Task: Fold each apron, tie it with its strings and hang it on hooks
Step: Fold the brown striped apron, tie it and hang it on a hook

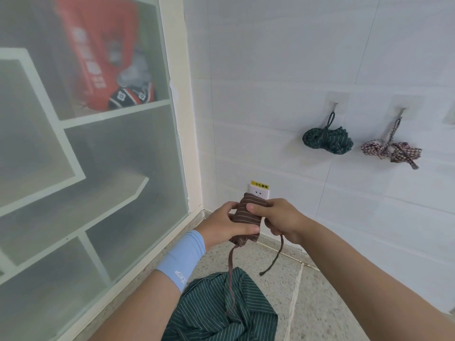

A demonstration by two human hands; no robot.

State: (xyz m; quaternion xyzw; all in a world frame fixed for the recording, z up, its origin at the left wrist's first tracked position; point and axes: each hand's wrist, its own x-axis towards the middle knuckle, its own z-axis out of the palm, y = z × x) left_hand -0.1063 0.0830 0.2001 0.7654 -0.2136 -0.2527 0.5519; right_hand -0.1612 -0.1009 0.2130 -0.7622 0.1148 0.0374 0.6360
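1. The folded brown striped apron [246, 215] is held in the air in front of the wall socket [258, 193]. The left hand [221, 223] is wrapped round its left side. The right hand [280, 217] pinches its right edge, thumb on top.
2. Two strings hang loose. The long string [231, 271] falls towards the green striped apron [221, 308] lying below the hands. The short string [275, 259] drops from under the right hand.
3. The folded apron should be kept squeezed by the left hand, so that the folds are not lost.
4. The strings should be wound tightly round the middle and knotted, with a loop left free.
5. The green bundle [327, 141] and checked bundle [391, 151], each hung by a loop on its hook [335, 107], may be taken as the pattern.
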